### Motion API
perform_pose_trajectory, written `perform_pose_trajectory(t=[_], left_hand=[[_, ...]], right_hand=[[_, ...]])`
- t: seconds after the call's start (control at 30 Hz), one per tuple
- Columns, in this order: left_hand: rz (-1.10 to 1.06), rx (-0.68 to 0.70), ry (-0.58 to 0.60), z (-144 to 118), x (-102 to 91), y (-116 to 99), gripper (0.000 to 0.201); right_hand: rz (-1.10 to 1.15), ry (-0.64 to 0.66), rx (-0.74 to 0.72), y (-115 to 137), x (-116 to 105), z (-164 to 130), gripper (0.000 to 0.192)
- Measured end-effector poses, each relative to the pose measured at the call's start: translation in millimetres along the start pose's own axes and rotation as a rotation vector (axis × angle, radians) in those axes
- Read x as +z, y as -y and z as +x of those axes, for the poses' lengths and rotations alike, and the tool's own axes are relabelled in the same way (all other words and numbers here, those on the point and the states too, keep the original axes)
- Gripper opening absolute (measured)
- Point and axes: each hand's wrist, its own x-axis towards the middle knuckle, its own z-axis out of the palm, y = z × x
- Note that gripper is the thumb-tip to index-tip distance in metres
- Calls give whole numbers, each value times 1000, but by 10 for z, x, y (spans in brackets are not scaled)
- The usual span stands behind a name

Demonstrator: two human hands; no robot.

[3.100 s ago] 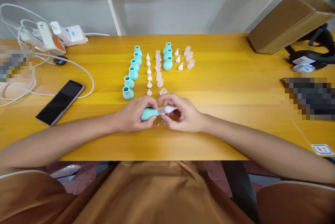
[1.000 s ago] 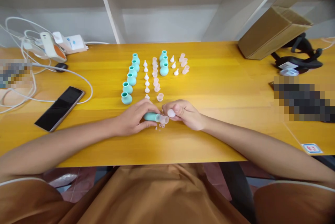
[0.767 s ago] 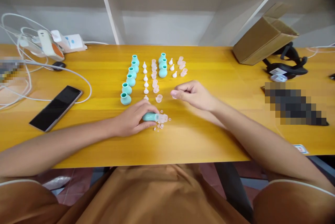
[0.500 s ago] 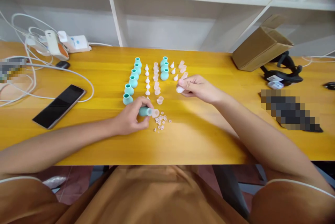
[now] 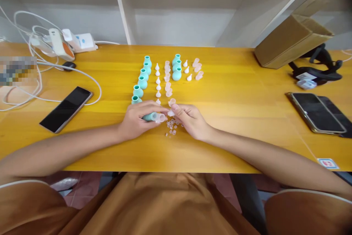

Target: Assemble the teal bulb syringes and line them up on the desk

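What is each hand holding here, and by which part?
The left hand holds a teal bulb around its body, clear neck pointing right. The right hand pinches something small and pale at its fingertips; what it is cannot be told.

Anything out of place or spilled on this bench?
Mostly tidy rows, but a loose scatter of tiny clear rings lies on the table between the left hand and right hand, unlike the lined-up parts.

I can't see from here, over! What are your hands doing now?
Left hand grips teal bulb, lying sideways. Right hand at its clear end. Tiny clear rings scattered beneath.
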Motion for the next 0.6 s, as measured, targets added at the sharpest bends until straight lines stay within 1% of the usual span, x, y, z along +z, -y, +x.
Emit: perform_pose_trajectory(t=[0.13,0.27,0.47,0.6], left_hand=[[-1,-84,-24,5,4,-27,13],[-17,-113,-21,23,-2,-26,14],[-190,-176,78,78,-13,9,18],[-262,-191,125,110,-26,10,17]], right_hand=[[7,-5,-14,-56,63,-34,58],[3,2,-27,-69,76,-43,58],[-48,15,-84,-20,29,-25,60],[-92,71,-109,32,5,-18,60]])
